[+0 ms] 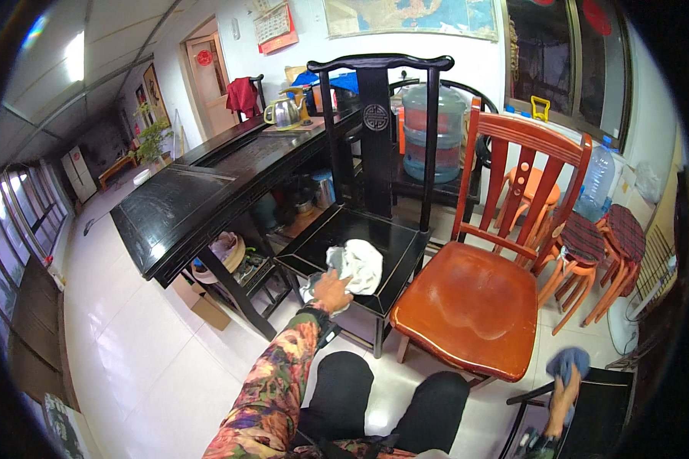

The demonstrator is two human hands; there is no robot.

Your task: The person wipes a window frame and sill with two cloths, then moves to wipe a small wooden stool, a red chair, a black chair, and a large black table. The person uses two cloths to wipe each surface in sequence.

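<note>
My left hand (331,291) lies on a bunched white cloth (363,267), its fingers pressed into the fabric, at the front of the seat (316,238) of a black wooden chair. Greyish folds of cloth show beside and under this hand. The chair has a tall back (376,143) with a round carved emblem. Far to the right, my right hand (565,396) is blurred and holds a blue cloth (568,362) at the near left edge of another black piece of furniture (600,401). A floral sleeve covers my left arm.
A glossy brown wooden chair (471,304) stands right of the black chair. To the left is a long black table (172,195) with a metal kettle (286,113). Behind are a large water bottle (430,137) and stools with checked covers (583,238). A cardboard box (211,310) sits under the table.
</note>
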